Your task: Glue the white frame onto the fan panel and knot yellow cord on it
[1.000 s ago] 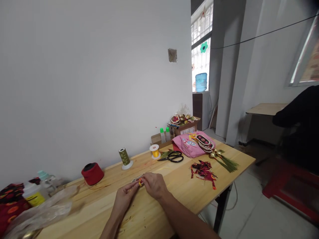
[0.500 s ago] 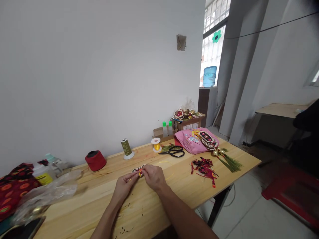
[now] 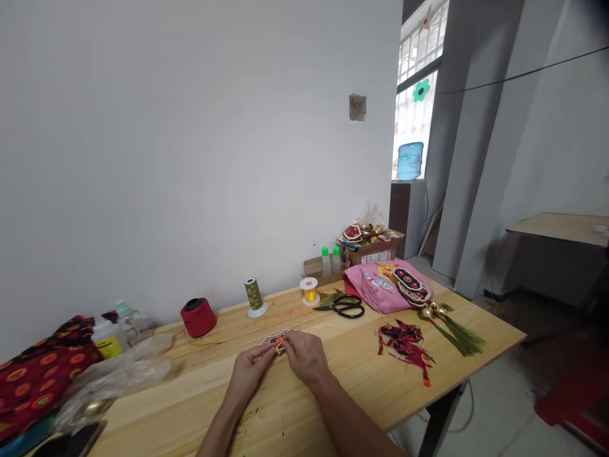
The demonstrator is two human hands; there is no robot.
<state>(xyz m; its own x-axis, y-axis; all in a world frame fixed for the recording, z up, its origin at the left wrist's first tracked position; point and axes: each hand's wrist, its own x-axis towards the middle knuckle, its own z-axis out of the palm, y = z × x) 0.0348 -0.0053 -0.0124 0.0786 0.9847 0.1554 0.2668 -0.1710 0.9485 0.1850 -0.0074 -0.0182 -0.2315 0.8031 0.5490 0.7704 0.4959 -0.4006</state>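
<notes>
Between my two hands is a small embroidered patch (image 3: 275,337), dark red with a black and white edge. Yellow cord shows at its near side, where the fingertips meet. My left hand (image 3: 250,371) pinches the patch from the left. From the right, my right hand (image 3: 304,355) is closed at the patch's near edge, its fingertips beside the yellow cord. The fingers hide much of the patch. A thin yellow strand trails over the wood to the right of the hands.
Behind stand a red thread cone (image 3: 198,317), a green thread spool (image 3: 254,298) and a yellow cord spool (image 3: 309,292). Black scissors (image 3: 349,306), a pink embroidered cloth (image 3: 373,289) and fabric scraps (image 3: 406,346) lie right. Plastic bags (image 3: 118,381) and patterned fabric (image 3: 47,374) lie left.
The view has tilted up and turned slightly left, so everything sits lower and further right. Both hands keep their hold at the patch, with little change in the fingers.
</notes>
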